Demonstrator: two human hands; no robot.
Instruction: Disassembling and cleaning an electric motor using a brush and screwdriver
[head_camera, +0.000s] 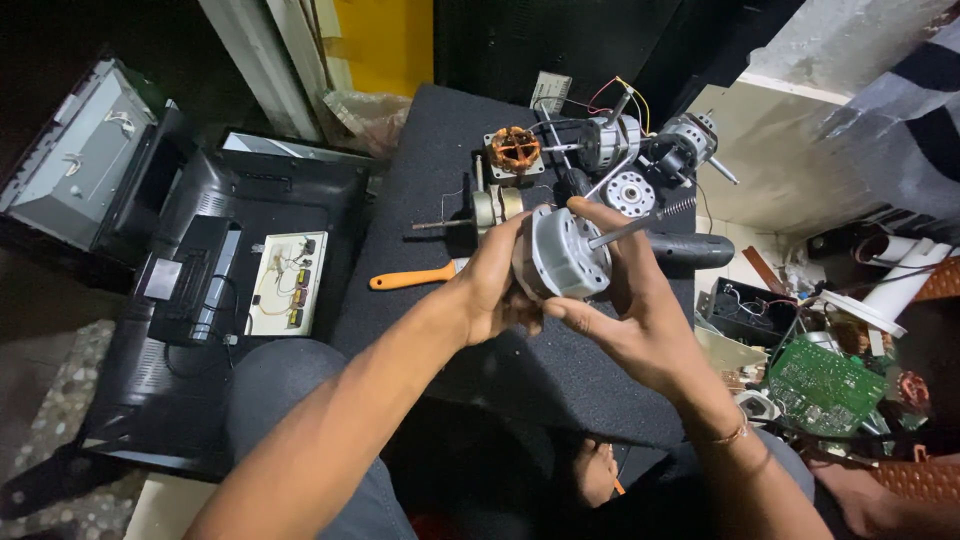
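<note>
Got both hands clamped on the grey fan motor (562, 255), left hand (492, 290) cupping its side, right hand (625, 300) on the shaft end. I'm holding it just above the black surface (420, 200), near the copper stator (515, 150) and orange-handled tool (412, 277).

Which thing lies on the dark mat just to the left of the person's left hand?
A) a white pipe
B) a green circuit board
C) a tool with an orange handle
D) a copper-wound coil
C: the orange-handled tool lies flat on the dark mat, its end beside the left hand, which grips the grey motor.
</note>
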